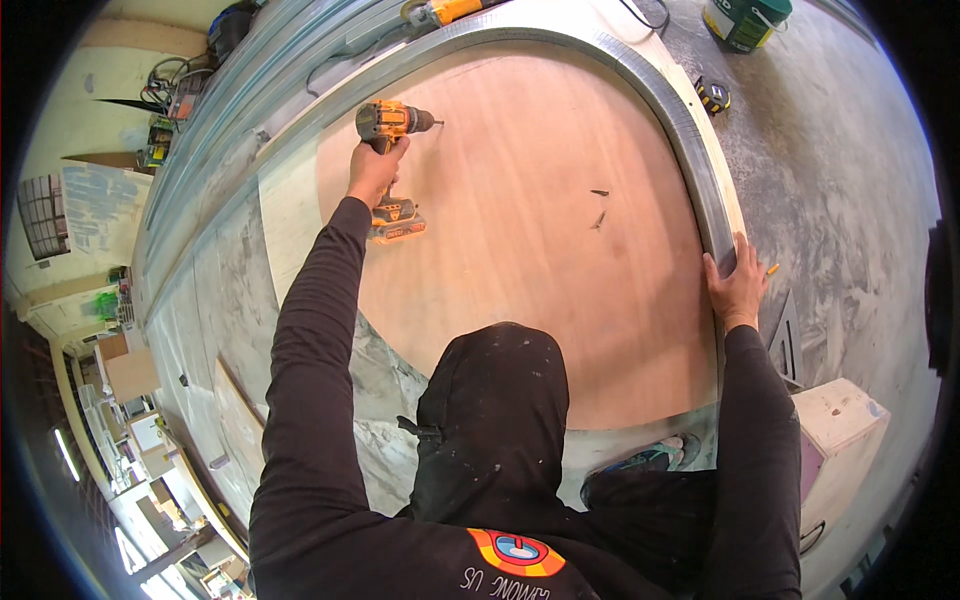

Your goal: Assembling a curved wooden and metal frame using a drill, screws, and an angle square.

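My left hand (374,172) is wrapped round the grip of a yellow and black cordless drill (390,122). The drill's bit points right, over a large round-edged plywood sheet (520,220). A curved grey metal track (655,85) follows the rim of the sheet. At the right side, my right hand (738,285) grips across this track, its thumb on the inner side and its fingers over the outer edge. Beside those fingers shows a small yellow piece (773,269), too small to name. Two small dark screw-like pieces (599,192) rest on the plywood.
Long metal profiles (225,140) lie along the left. A yellow power tool (440,12) sits beyond the track. On the floor at right are a tape measure (713,96), a green bucket (745,22), a metal square (788,345) and a wooden box (845,425).
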A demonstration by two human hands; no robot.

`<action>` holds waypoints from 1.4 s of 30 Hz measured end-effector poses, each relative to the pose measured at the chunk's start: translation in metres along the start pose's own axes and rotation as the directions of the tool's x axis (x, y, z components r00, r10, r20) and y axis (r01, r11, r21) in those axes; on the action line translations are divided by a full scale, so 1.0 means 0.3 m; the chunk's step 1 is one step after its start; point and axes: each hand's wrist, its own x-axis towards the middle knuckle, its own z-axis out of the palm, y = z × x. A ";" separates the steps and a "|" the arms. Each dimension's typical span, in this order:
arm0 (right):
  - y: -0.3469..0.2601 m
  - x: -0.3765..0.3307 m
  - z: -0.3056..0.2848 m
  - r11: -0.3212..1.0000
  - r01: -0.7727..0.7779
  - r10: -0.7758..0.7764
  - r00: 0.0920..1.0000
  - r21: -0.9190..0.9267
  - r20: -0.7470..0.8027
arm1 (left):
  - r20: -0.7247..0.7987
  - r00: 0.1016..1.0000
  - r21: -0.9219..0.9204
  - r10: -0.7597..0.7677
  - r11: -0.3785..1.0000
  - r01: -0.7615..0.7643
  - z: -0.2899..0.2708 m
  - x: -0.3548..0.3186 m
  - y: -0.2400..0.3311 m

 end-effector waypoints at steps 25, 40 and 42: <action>0.000 0.000 -0.002 1.000 0.009 -0.009 1.000 -0.010 0.009 | 0.267 0.954 0.469 -0.140 0.883 -0.001 -0.057 0.126 0.141; 0.003 -0.002 0.003 1.000 0.023 -0.023 0.999 -0.003 -0.021 | 0.295 0.944 0.533 -0.145 0.846 -0.037 -0.047 0.155 0.219; 0.006 -0.001 0.002 1.000 0.021 -0.021 1.000 -0.001 -0.023 | 0.309 0.935 0.498 -0.177 0.867 -0.001 -0.053 0.154 0.229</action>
